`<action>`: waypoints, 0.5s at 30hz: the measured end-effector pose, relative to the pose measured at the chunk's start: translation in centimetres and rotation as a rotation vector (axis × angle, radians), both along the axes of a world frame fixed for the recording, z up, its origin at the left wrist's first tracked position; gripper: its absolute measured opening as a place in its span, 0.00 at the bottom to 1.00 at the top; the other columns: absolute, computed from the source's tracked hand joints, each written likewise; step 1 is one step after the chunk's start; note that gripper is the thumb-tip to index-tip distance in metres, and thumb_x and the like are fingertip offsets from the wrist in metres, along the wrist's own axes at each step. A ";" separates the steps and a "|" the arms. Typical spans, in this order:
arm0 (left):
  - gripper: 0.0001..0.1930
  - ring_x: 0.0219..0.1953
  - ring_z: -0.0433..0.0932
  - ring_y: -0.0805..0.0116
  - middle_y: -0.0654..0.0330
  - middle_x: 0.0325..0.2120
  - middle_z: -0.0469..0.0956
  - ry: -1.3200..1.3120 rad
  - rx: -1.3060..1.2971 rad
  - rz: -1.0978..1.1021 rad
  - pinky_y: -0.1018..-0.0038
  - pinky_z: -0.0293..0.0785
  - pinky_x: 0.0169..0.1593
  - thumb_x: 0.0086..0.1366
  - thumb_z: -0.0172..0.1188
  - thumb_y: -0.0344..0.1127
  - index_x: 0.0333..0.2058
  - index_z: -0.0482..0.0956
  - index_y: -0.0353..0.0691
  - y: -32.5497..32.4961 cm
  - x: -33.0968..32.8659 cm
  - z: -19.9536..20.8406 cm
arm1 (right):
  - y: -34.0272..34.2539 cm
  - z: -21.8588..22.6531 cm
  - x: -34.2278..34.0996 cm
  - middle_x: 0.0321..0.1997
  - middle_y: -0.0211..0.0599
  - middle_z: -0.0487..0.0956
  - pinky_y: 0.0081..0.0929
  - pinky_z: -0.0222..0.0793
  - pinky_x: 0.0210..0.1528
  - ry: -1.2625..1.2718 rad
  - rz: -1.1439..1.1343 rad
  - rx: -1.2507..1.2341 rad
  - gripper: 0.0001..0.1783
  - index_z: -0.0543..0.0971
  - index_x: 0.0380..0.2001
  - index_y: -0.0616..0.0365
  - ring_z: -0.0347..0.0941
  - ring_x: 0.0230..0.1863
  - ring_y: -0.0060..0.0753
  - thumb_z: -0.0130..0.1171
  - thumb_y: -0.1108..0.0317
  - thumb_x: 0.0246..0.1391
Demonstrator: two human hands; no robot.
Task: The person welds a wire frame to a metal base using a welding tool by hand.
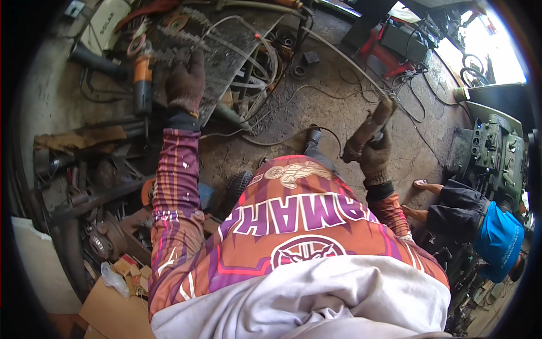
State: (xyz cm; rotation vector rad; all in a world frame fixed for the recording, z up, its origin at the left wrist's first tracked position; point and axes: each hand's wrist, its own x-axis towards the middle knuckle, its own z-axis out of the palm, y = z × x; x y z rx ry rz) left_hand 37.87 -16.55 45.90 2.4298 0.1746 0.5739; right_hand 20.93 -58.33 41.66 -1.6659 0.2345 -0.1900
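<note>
My right hand, in a brown work glove, is closed around a worn brown welding electrode holder. A long thin welding rod runs from its end up and left toward the bench. My left hand, gloved too, is at the metal bench top. Its fingers are pressed together on a dark jagged metal piece, which they partly cover. Just left of that hand lies an orange and grey angle grinder.
Cables trail over the floor. A red and grey machine stands far right. At right, a person in a blue shirt is beside a green engine-like machine. Scrap parts and cardboard lie at lower left.
</note>
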 end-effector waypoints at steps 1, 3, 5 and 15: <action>0.28 0.51 0.76 0.45 0.44 0.46 0.78 0.005 0.112 0.052 0.61 0.72 0.53 0.64 0.55 0.57 0.52 0.74 0.39 -0.9 0.1 0.4 | 0.2 -0.2 0.9 0.44 0.36 0.80 0.28 0.71 0.48 -0.013 0.017 0.055 0.21 0.72 0.50 0.60 0.77 0.45 0.29 0.60 0.75 0.50; 0.29 0.51 0.76 0.46 0.44 0.45 0.78 0.029 0.359 0.188 0.61 0.72 0.53 0.64 0.56 0.58 0.52 0.74 0.38 -1.8 -0.2 1.5 | -0.9 -1.4 2.8 0.46 0.35 0.79 0.27 0.70 0.50 0.050 0.081 0.034 0.23 0.72 0.52 0.60 0.75 0.47 0.27 0.59 0.77 0.50; 0.30 0.51 0.76 0.46 0.43 0.47 0.78 0.017 0.314 0.184 0.61 0.71 0.54 0.65 0.56 0.57 0.52 0.75 0.35 -3.2 0.5 1.7 | -2.8 -1.6 5.3 0.46 0.34 0.78 0.27 0.70 0.50 0.064 0.138 0.097 0.24 0.72 0.52 0.61 0.75 0.47 0.27 0.59 0.78 0.49; 0.17 0.44 0.80 0.56 0.49 0.41 0.81 0.018 0.261 0.378 0.68 0.74 0.47 0.69 0.55 0.44 0.48 0.79 0.37 -2.6 1.3 0.3 | -8.9 -2.7 16.4 0.43 0.32 0.78 0.27 0.70 0.49 0.150 0.341 0.133 0.25 0.71 0.52 0.61 0.75 0.44 0.26 0.64 0.72 0.48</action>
